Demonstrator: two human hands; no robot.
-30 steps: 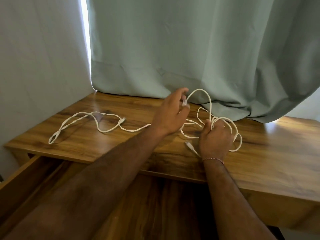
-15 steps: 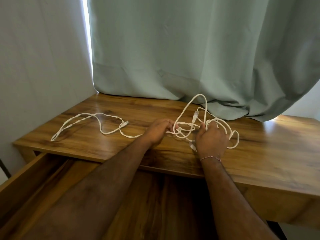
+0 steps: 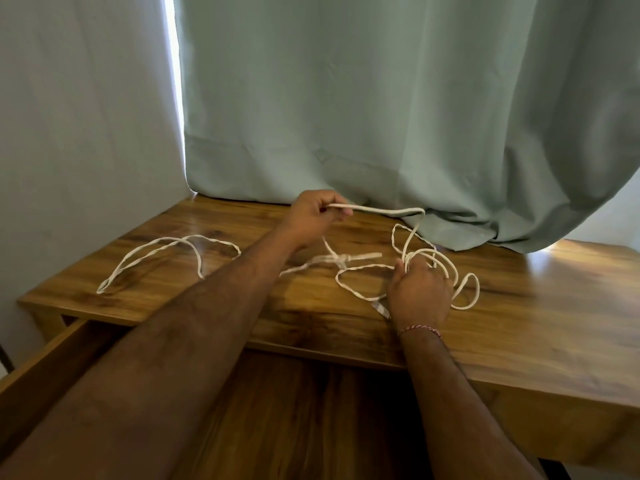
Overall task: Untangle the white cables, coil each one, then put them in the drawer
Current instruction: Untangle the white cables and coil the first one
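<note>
Wooden counter (image 3: 540,306), still untangling: my left hand (image 3: 311,216) pinches a strand of white cables (image 3: 381,211), right hand (image 3: 420,292) pins the loops. Next I'd free the knot (image 3: 341,259).

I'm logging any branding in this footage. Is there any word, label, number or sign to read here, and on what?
None: no readable text anywhere.
White cables: no print visible.
Plug by the right hand: too blurred to show any marking.
Desk, drawer, curtain: plain, unmarked.
</note>
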